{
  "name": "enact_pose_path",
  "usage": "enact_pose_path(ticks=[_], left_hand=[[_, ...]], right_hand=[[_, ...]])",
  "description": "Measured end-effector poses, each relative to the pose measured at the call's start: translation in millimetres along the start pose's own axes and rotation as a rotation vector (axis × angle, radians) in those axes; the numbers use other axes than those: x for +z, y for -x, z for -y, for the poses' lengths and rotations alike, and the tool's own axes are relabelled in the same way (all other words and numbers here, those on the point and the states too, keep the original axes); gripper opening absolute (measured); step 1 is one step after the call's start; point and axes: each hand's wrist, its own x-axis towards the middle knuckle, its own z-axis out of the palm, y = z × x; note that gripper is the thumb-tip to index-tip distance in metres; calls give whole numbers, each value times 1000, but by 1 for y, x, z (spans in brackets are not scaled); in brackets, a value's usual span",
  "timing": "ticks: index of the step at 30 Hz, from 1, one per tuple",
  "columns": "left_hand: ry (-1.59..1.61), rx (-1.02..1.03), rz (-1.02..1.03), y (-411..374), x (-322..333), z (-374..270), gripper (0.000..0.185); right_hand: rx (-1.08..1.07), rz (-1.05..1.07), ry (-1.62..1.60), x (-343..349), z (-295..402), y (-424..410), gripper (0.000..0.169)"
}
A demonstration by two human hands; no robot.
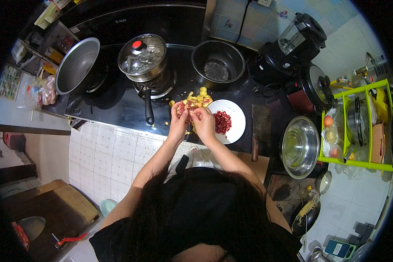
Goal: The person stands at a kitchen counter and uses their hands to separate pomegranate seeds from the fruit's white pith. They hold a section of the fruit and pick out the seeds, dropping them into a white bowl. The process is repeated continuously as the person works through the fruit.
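Observation:
My left hand (178,121) and my right hand (204,123) meet over the black counter, both holding a piece of pomegranate (187,106) with red seeds and pale yellow membrane. Fingertips partly cover the piece. Close by my right hand lies a white plate (237,121), bearing a heap of loose pomegranate seeds (222,122) on its left half. Yellow pomegranate peel (201,93) is piled just beyond my hands, and small scraps are scattered around it. A cleaver (261,122) with a wooden handle rests on the counter to the right of the plate.
A lidded saucepan (142,59) stands on the stove, its black handle pointing towards me. Left of it is a wok (78,65); a dark pot (218,64) sits behind the plate. At right are a blender (293,42), a steel basin (300,147) and a green rack (357,165).

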Motion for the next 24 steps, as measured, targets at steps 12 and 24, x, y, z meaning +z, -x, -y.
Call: enact_pose_path(ticks=[12, 24], left_hand=[[274, -132, -91, -10, -16, 5, 32], [297, -182, -70, -17, -34, 7, 32]], right_hand=[[-260, -117, 45, -4, 0, -1, 12], [-146, 214, 28, -6, 1, -6, 13]])
